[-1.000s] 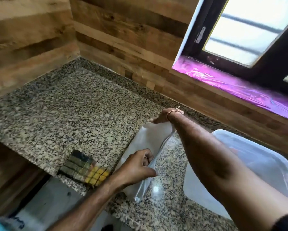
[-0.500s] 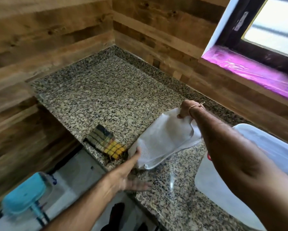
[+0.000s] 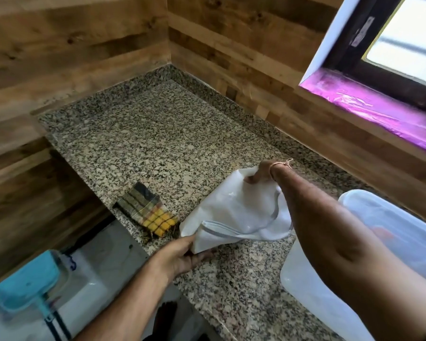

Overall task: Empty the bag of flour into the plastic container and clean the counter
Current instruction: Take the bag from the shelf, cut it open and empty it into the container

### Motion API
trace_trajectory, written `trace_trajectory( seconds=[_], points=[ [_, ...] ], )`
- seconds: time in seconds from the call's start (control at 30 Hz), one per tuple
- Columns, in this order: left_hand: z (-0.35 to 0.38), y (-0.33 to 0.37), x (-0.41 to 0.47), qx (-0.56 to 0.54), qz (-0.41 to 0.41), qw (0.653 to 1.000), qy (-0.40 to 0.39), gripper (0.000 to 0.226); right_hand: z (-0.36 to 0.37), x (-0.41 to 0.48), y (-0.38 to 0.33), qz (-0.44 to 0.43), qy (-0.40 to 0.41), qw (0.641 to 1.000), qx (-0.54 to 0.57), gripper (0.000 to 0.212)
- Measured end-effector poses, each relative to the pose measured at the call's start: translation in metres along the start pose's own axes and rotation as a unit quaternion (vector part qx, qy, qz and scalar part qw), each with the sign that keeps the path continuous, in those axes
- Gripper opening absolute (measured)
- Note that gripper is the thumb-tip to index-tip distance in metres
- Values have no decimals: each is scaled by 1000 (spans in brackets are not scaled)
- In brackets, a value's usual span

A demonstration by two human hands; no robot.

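Flour bag, white limp plastic [image 3: 234, 212], lies flat and slack on the speckled granite tabletop [image 3: 157, 143], looks emptied; my read: pour step done, bag being gathered or folded. Left hand [image 3: 180, 257] at the near tabletop edge, grip pinched on the bag's near corner. Translucent plastic container [image 3: 391, 232] sits just right of the bag, contents unclear. Right hand [image 3: 261, 172] further out, grip closed on the bag's far edge, lifting it. Folded checked yellow-and-dark cloth [image 3: 149, 214] lies just left of the bag. Next: bag off the tabletop without shaking residue out, then take the cloth and wipe.
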State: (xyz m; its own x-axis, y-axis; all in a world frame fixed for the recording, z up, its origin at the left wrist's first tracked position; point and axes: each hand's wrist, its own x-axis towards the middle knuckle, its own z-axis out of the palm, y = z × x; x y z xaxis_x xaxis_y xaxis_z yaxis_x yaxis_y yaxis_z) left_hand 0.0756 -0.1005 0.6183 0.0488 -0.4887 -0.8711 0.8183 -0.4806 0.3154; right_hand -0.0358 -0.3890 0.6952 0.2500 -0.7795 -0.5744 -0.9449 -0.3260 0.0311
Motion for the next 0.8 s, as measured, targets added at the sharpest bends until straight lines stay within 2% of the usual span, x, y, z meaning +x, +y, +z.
trace_trajectory(
  seconds=[0.1, 0.17, 0.27, 0.33, 0.43, 0.53, 0.63, 0.73, 0.8],
  points=[
    [5, 4, -2, 37, 13, 999, 18, 29, -1, 0, 4, -31, 34, 999, -21, 39],
    [5, 7, 2, 37, 16, 998, 54, 15, -7, -5, 7, -41, 38, 998, -18, 40],
    [-1, 17, 6, 1, 19, 997, 73, 25, -18, -16, 13, -58, 36, 998, 1, 45],
    [2, 27, -1, 19, 31, 996, 80, 26, -30, -26, 18, -77, 58, 995, 32, 43],
    [16, 50, -15, 39, 63, 996, 51, 24, -56, -36, 32, -99, 114, 988, 43, 37],
    [36, 78, -38, 72, 102, 992, 16, 16, -90, -63, 53, -109, 183, 966, 145, 28],
    [72, 101, -63, 111, 161, 981, -9, 23, -129, -100, 80, -144, 225, 932, 243, 32],
    [118, 111, -93, 137, 206, 967, -59, 27, -157, -138, 112, -108, 266, 911, 297, 12],
    [143, 115, -104, 171, 243, 952, -74, 27, -168, -160, 134, -88, 293, 894, 328, 10]
  ],
)
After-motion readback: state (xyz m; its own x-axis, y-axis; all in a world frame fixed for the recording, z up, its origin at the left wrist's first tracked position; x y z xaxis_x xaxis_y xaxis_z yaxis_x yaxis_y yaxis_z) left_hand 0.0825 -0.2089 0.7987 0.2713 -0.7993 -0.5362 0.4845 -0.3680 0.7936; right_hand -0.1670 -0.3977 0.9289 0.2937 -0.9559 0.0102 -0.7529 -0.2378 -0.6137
